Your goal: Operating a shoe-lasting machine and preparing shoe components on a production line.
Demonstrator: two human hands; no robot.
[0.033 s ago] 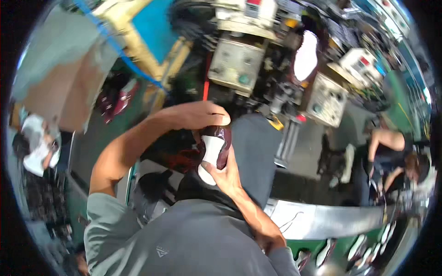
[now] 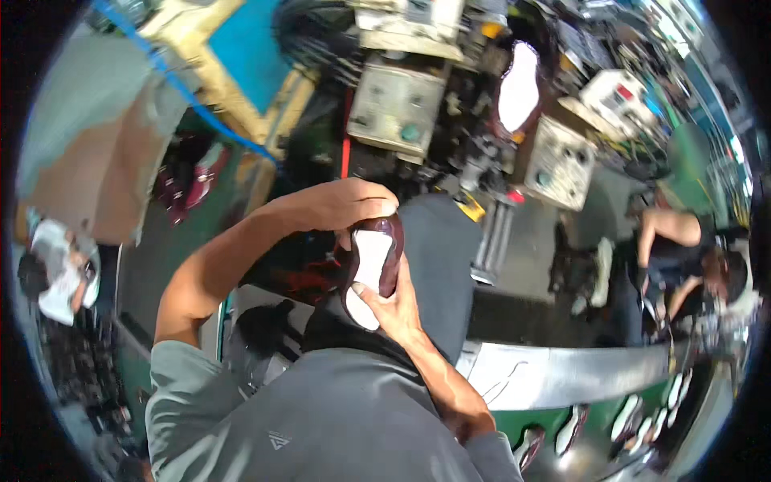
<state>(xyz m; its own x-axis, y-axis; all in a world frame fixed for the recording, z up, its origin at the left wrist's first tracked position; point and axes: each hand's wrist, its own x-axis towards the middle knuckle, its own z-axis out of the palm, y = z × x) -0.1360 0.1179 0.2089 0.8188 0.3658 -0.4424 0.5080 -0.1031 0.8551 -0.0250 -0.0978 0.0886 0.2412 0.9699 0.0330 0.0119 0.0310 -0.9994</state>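
Observation:
Over my lap is a glossy dark maroon shoe point(image 2: 392, 251), its white underside turned up toward me. My left hand point(image 2: 357, 203) is closed over the far end, with the thumb and bent fingers pressed on the rim; part of its grip is hidden. Around the nearer half of the shoe wraps my right hand point(image 2: 393, 312), its thumb lying on the white underside and its fingers along the right side. Farther off, a similar shoe point(image 2: 519, 90) with a white underside sits in a machine.
Control boxes point(image 2: 399, 106) with knobs stand ahead, one more point(image 2: 560, 165) to the right. A metal bench point(image 2: 566, 377) runs along my right side, with several shoes point(image 2: 572, 430) beside it. A co-worker point(image 2: 683, 265) sits at right, another person point(image 2: 63, 269) at far left. Blue hose point(image 2: 193, 100) crosses upper left.
The surroundings have shifted slightly left and up in the picture as the view turned. Both hands keep their hold on the shoe, with hardly any movement.

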